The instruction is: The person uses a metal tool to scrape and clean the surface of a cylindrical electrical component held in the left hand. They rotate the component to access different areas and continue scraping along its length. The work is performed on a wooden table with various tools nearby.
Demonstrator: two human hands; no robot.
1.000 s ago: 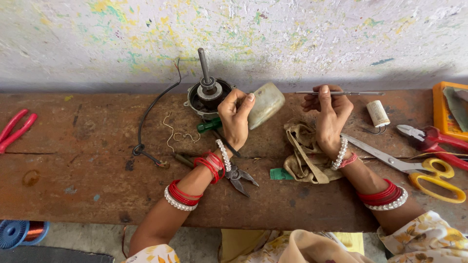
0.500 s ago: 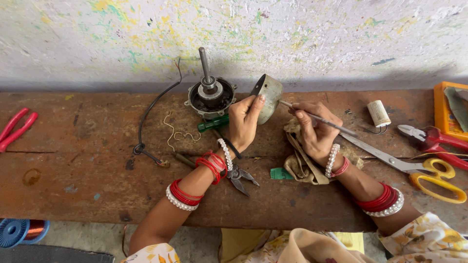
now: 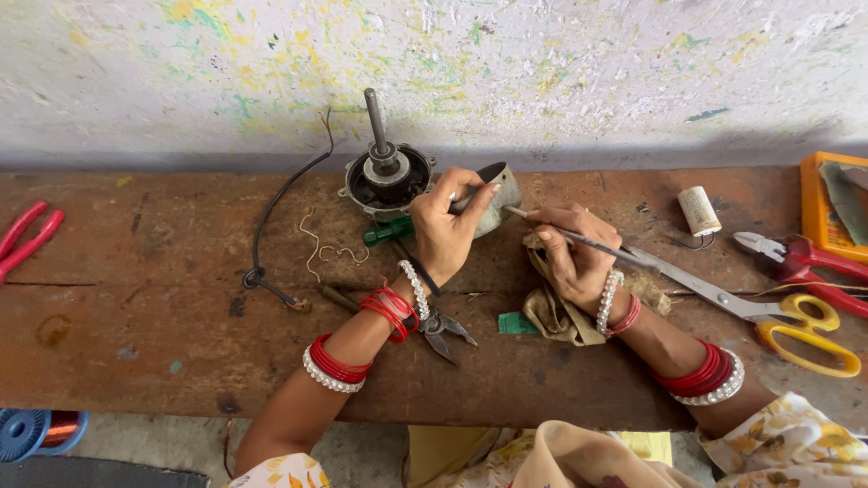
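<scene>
My left hand (image 3: 449, 230) grips a small grey metal cup-shaped housing (image 3: 495, 192), tipped so its dark opening faces up and right. My right hand (image 3: 571, 258) pinches a thin metal rod (image 3: 588, 240) whose tip reaches the housing's rim. Both hands hover over the brown wooden bench (image 3: 163, 298). A fan motor with an upright shaft (image 3: 384, 172) stands just behind the left hand. A crumpled tan rag (image 3: 548, 307) lies under the right hand. Small pliers (image 3: 443, 327) sit below the left wrist.
Yellow-handled scissors (image 3: 768, 312) and red-handled cutters (image 3: 800, 262) lie at the right, near a white capacitor (image 3: 699, 211) and an orange tray (image 3: 827, 208). A black cable (image 3: 271, 226), red pliers (image 3: 27, 239) and a copper wire spool (image 3: 41, 434) are on the left.
The right hand picked up the thin rod and brought its tip to the housing. The left hand lifted and tilted the housing toward it.
</scene>
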